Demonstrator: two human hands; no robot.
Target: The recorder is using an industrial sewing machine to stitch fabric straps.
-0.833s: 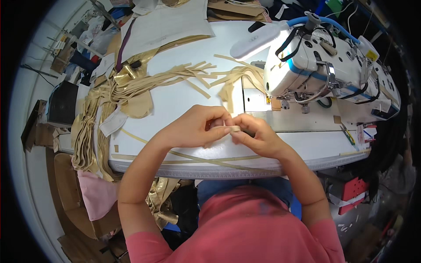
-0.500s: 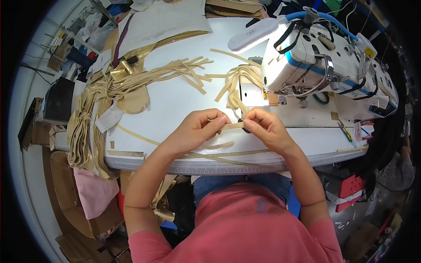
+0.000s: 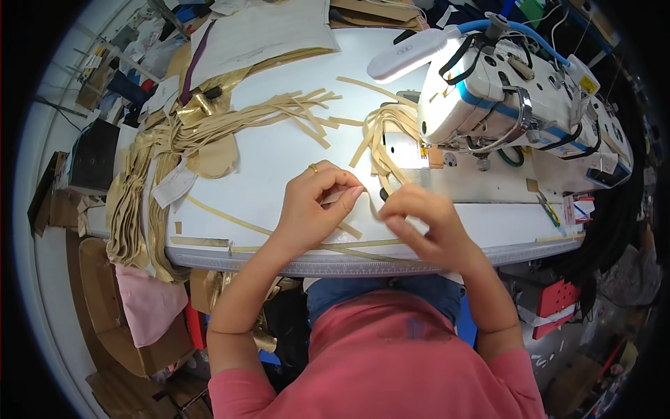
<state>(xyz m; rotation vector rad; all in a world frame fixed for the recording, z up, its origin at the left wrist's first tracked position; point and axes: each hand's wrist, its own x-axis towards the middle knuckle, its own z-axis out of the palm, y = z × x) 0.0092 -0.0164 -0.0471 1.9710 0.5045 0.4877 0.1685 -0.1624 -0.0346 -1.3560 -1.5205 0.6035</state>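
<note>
My left hand is closed in a pinch on a narrow beige fabric strip, whose short slack part bends down towards my right hand. That right hand is smeared by motion; its thumb and fingertips are close to the strip, and whether they grip it cannot be made out. Just beyond both hands, a looped bundle of beige strips lies by the needle area of a white sewing machine. A loose strip end shows under my left hand.
A long bundle of beige strips spreads over the left of the white table and hangs off its edge. A measuring tape runs along the front edge. Yellow-handled snips lie at right. White pattern paper covers the far left.
My right hand has shifted slightly down and right, its fingers blurring. The strip, formerly stretched straight between both hands, now hangs slack and bent. My left hand keeps its pinch.
</note>
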